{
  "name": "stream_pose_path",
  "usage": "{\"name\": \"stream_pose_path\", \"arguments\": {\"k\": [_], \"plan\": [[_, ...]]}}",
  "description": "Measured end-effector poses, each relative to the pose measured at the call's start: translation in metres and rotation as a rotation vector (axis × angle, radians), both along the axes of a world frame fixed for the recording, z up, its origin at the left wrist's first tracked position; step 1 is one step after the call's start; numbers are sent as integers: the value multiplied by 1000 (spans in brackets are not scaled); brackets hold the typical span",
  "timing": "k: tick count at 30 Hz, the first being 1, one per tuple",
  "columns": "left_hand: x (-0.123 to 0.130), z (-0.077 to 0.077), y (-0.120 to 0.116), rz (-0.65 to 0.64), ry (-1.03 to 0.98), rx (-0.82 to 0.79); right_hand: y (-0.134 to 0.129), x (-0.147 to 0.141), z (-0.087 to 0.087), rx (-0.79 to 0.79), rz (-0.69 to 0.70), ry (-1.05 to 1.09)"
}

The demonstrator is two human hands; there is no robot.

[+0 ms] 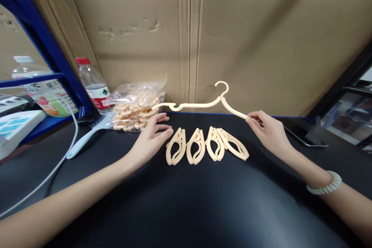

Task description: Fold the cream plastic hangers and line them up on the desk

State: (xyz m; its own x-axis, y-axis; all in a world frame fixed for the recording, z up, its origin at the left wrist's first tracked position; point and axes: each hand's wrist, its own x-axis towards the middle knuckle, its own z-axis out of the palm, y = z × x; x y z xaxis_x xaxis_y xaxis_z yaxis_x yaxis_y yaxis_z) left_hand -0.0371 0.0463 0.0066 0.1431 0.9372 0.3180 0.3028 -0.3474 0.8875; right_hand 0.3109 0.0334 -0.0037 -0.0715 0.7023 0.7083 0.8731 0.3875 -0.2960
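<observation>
A cream folding clothes hanger (203, 105) is unfolded and held up above the table, its hook pointing upward. My right hand (266, 128) pinches the end of its right arm between thumb and fingers. Just below the hanger's left end, my left hand (152, 135) is open with its fingers apart, and I see nothing held in it. Several folded hangers (195, 159) of the same cream colour lie in a row on the table between my hands. The two rightmost touch or overlap.
Behind my left hand sits a clear plastic bag (130, 99) of folded hangers. A light blue hairbrush (90, 135), a white cable (62, 159) and a red-capped bottle (93, 85) are at the left. A phone (305, 133) lies on the black table (192, 209) at right. Cardboard (139, 38) stands behind.
</observation>
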Motion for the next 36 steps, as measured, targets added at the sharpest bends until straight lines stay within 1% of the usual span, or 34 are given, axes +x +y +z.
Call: {"name": "stream_pose_path", "arguments": {"k": [2,3,5,8,12,14,16,19,21,23,26,28,32,36], "plan": [[3,3,-8,-24,-112,-62,-6,-7,2,21,15,-1],[5,5,-11,-33,-154,-68,-9,-10,2,28,31,-9],[7,7,-17,-23,-198,-28,-14,-17,-1,40,79,-39],[8,10,-24,-4,-184,61,-19,-24,-5,56,148,-79],[8,10,-27,-61,-152,68,-22,-30,-6,60,208,-133],[8,7,-26,-129,-101,41,-22,-31,-6,77,230,-190],[9,4,-26,-198,22,36,-22,-30,-5,104,253,-236],[9,2,-26,-233,213,154,-21,-29,-5,119,267,-250],[9,2,-27,-235,271,225,-20,-27,-4,122,247,-260],[8,2,-28,-235,272,251,-20,-26,-3,151,206,-289],[7,3,-28,-189,235,309,-20,-25,-1,251,81,-328],[7,3,-28,-153,225,347,-22,-25,1,277,14,-332],[7,4,-28,-121,202,335,-27,-26,4,253,-24,-301],[8,5,-29,-96,171,274,-31,-28,6,302,-74,-287]]}}
